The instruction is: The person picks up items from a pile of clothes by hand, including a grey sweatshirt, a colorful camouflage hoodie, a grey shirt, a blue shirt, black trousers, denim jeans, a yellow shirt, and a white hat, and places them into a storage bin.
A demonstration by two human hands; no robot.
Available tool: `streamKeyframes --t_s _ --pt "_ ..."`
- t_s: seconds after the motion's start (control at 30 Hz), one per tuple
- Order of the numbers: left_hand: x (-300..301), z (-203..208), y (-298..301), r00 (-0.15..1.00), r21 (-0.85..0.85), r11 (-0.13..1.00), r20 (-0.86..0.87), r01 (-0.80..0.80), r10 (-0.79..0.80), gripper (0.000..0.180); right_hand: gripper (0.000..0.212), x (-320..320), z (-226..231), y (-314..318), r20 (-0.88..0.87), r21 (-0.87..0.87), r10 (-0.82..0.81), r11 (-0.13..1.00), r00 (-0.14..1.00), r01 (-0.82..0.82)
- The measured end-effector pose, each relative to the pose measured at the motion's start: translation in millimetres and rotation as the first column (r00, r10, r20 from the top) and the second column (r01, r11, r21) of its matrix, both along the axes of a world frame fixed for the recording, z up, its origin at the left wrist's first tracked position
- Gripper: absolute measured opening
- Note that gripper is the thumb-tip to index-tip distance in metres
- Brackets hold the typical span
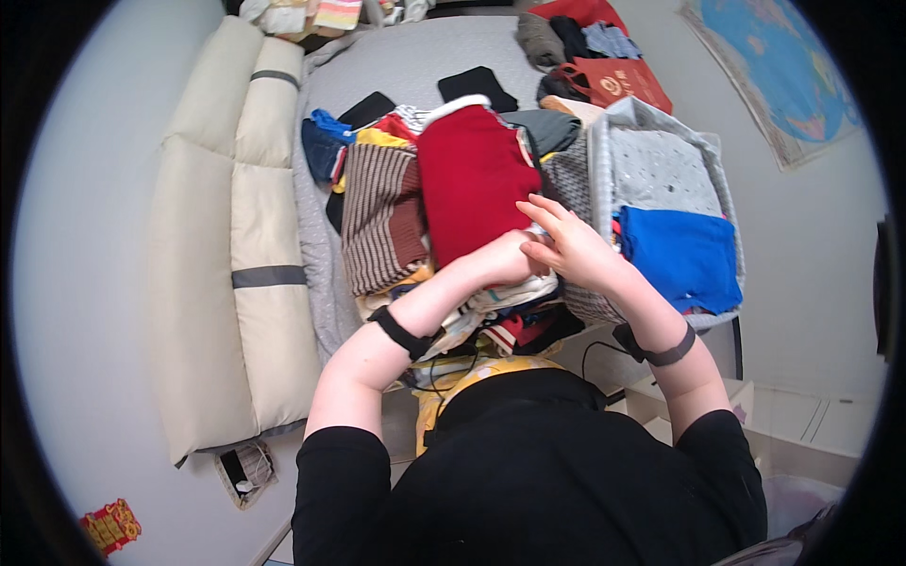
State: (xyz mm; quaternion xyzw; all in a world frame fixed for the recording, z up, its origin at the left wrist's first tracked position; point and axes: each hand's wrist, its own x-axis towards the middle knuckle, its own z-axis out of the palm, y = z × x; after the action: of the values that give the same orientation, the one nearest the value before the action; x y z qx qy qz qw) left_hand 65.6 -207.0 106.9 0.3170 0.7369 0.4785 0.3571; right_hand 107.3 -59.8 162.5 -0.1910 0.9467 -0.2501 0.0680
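Both hands meet over the near right corner of a dark red garment (pixel 477 184) with a white edge, which lies flat on a pile of clothes. My right hand (pixel 569 247) is open, its fingers stretched out toward the upper left. Behind it, my left hand (pixel 517 257) has its fingers mostly hidden, so I cannot make out their pose. To the left of the red garment lies a brown and cream striped knit (pixel 382 217). Under my hands, several mixed garments (pixel 510 307) stick out at the bed's near side.
A fabric storage bin (pixel 740 250) to the right holds a folded blue cloth (pixel 678 257) and a grey speckled cloth (pixel 661 170). Cream bolster cushions (pixel 269 212) line the left wall. At the back right sits a red bag (pixel 623 83) beside rolled dark clothes (pixel 541 42).
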Motion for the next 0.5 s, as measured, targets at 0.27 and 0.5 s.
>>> streamKeyframes --t_s 0.27,0.5 --pt "-70.4 -59.1 -231.6 0.618 0.161 0.611 0.391 -0.775 0.682 0.023 0.060 -39.1 -23.1 -90.3 0.150 0.069 0.058 0.995 0.987 -0.069" --pt "-80.9 -239.8 -379.6 0.173 -0.145 0.253 0.414 -0.957 0.894 0.021 0.064 -76.1 -66.8 -167.1 0.199 0.156 0.097 0.979 0.975 -0.129"
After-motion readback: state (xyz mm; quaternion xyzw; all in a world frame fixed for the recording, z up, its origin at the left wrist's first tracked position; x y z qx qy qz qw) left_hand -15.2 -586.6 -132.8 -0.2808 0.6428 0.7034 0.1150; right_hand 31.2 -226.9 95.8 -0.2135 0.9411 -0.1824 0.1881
